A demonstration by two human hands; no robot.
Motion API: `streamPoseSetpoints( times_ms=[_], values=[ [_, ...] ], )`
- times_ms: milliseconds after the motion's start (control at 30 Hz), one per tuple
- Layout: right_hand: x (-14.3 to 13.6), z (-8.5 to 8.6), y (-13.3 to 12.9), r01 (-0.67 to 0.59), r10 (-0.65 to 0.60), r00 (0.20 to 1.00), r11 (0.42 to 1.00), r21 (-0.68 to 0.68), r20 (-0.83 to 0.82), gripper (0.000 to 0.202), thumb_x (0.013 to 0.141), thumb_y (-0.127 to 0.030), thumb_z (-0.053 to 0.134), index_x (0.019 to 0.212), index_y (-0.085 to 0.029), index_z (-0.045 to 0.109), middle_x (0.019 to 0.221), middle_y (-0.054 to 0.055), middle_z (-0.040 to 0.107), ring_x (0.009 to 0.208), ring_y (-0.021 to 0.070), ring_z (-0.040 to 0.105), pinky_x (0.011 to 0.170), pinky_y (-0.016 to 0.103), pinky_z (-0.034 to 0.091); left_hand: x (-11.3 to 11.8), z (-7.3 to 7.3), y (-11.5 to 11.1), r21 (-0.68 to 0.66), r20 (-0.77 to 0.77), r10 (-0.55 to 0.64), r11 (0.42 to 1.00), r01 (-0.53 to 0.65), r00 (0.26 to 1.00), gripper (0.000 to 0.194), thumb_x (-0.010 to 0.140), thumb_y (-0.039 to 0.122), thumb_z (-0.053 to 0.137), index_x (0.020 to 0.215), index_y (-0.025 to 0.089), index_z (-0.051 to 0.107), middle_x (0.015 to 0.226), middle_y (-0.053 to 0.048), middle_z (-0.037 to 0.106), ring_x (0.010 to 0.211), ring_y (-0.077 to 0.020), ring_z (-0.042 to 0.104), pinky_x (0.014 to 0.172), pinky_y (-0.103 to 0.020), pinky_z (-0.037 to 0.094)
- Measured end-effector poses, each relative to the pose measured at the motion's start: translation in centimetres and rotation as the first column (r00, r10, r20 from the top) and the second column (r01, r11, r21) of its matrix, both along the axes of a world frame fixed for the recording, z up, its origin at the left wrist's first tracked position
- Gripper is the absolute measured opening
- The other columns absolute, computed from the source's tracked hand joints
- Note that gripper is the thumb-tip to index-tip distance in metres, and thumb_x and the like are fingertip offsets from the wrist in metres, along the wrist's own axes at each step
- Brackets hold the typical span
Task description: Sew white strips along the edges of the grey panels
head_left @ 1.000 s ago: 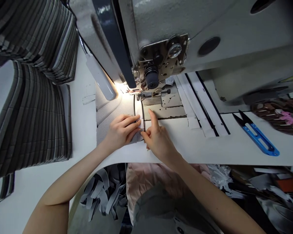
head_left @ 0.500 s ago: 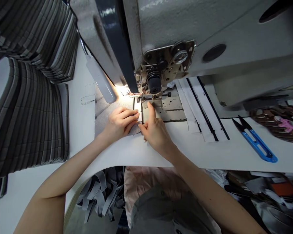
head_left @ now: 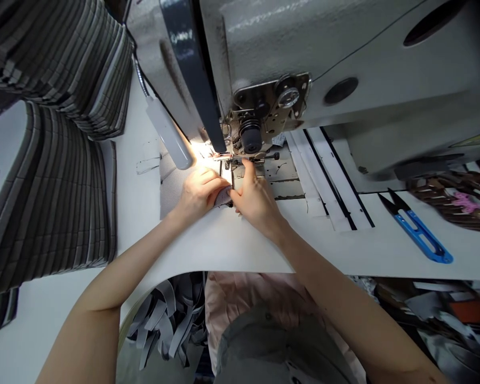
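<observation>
Okay, presses grey woven fabric [head_left: 172,184] down with flattened left hand [head_left: 198,191], pinches its near right corner with right hand [head_left: 256,207], just beside a grey metal sewing machine [head_left: 272,48].

gray fabric panel [head_left: 171,186] | mostly flat on white tabletop [head_left: 184,250] | white strip [head_left: 226,174] | along panel's right edge

On the table [head_left: 244,245], the fabric [head_left: 171,186] lies between stacked pieces [head_left: 60,192] at left and strips [head_left: 340,181] and snips [head_left: 415,233] at right.
</observation>
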State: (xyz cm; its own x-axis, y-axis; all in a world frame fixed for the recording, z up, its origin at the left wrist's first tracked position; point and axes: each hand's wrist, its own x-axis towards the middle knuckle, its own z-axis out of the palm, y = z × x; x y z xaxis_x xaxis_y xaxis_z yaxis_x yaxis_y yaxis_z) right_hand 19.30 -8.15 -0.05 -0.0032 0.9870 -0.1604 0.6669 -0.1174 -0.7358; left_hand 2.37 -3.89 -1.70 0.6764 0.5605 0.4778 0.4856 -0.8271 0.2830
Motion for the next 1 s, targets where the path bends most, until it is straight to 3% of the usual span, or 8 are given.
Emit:
streamPoseSetpoints(
  times_ms=[100, 167, 267, 367, 500, 700, 1000],
  values=[
    [0.2, -0.2, 0.2, 0.002, -0.007, 0.997, 0.998, 0.059, 0.079, 0.044, 0.082, -0.012, 0.058, 0.125, -0.011, 0.054, 0.077, 0.004, 0.071, 0.071, 0.0213, 0.065, 0.068, 0.030, 0.046, 0.3, -0.2, -0.3, -0.015, 0.002, 0.048, 0.999, -0.048, 0.999, 0.028, 0.103, 0.026, 0.043, 0.090, 0.020, 0.068, 0.083, -0.006, 0.069, 0.080, -0.0167, 0.062, 0.075, -0.031, 0.047],
    [0.4, -0.3, -0.2, -0.065, 0.044, 0.988, 0.988, 0.142, 0.148, 0.024, 0.085, -0.011, 0.054, 0.107, -0.015, 0.063, 0.078, 0.003, 0.071, 0.070, 0.0180, 0.063, 0.065, 0.027, 0.040, 0.4, -0.4, -0.5, -0.011, 0.009, 0.078, 0.997, -0.078, 0.997, 0.032, 0.103, 0.025, 0.040, 0.088, 0.020, 0.068, 0.084, -0.006, 0.069, 0.080, -0.0167, 0.061, 0.075, -0.032, 0.047],
    [0.9, -0.7, -1.6, -0.237, 0.157, 0.947, 0.930, 0.281, 0.282, 0.026, 0.091, -0.010, 0.046, 0.094, -0.018, 0.070, 0.083, 0.004, 0.071, 0.072, 0.0148, 0.060, 0.061, 0.027, 0.032, 0.5, -0.4, -0.7, 0.000, 0.011, 0.096, 0.995, -0.096, 0.995, 0.034, 0.103, 0.023, 0.037, 0.088, 0.020, 0.068, 0.084, -0.006, 0.070, 0.081, -0.0170, 0.061, 0.075, -0.032, 0.047],
    [1.5, -1.1, -3.1, -0.362, 0.229, 0.888, 0.883, 0.299, 0.399, 0.032, 0.094, -0.013, 0.045, 0.099, -0.021, 0.076, 0.080, 0.003, 0.070, 0.065, 0.0130, 0.055, 0.056, 0.028, 0.025, 0.5, -0.3, -0.6, 0.008, -0.012, 0.095, 0.995, -0.095, 0.995, 0.033, 0.103, 0.022, 0.038, 0.091, 0.020, 0.069, 0.087, -0.006, 0.071, 0.082, -0.0169, 0.062, 0.075, -0.031, 0.048],
    [1.8, -1.3, -4.4, -0.426, 0.267, 0.828, 0.871, 0.244, 0.492, 0.038, 0.094, -0.014, 0.047, 0.120, -0.023, 0.074, 0.064, 0.003, 0.066, 0.055, 0.0123, 0.048, 0.053, 0.030, 0.018, 0.1, 0.0, -0.5, 0.018, -0.071, 0.040, 0.999, -0.038, 0.997, 0.032, 0.102, 0.021, 0.039, 0.094, 0.020, 0.069, 0.088, -0.007, 0.071, 0.082, -0.0180, 0.062, 0.074, -0.033, 0.048],
    [1.4, -1.4, -5.1, -0.448, 0.267, 0.790, 0.865, 0.223, 0.551, 0.048, 0.092, -0.007, 0.045, 0.130, -0.023, 0.069, 0.055, 0.003, 0.062, 0.050, 0.0115, 0.048, 0.051, 0.031, 0.016, -0.3, 0.4, -0.8, 0.067, -0.142, -0.036, 0.997, 0.046, 0.989, 0.031, 0.102, 0.018, 0.038, 0.106, 0.019, 0.069, 0.100, -0.008, 0.072, 0.095, -0.0190, 0.065, 0.081, -0.034, 0.052],
    [1.7, 0.0, -3.7, -0.427, 0.311, 0.778, 0.899, 0.097, 0.546, 0.045, 0.096, -0.012, 0.043, 0.129, -0.028, 0.068, 0.063, 0.006, 0.069, 0.056, 0.0145, 0.059, 0.051, 0.030, 0.016, -0.1, 0.3, 0.0, 0.103, -0.148, -0.016, 0.994, 0.031, 0.989, 0.031, 0.102, 0.019, 0.039, 0.105, 0.019, 0.070, 0.097, -0.008, 0.073, 0.097, -0.0193, 0.066, 0.080, -0.034, 0.054]
  ],
)
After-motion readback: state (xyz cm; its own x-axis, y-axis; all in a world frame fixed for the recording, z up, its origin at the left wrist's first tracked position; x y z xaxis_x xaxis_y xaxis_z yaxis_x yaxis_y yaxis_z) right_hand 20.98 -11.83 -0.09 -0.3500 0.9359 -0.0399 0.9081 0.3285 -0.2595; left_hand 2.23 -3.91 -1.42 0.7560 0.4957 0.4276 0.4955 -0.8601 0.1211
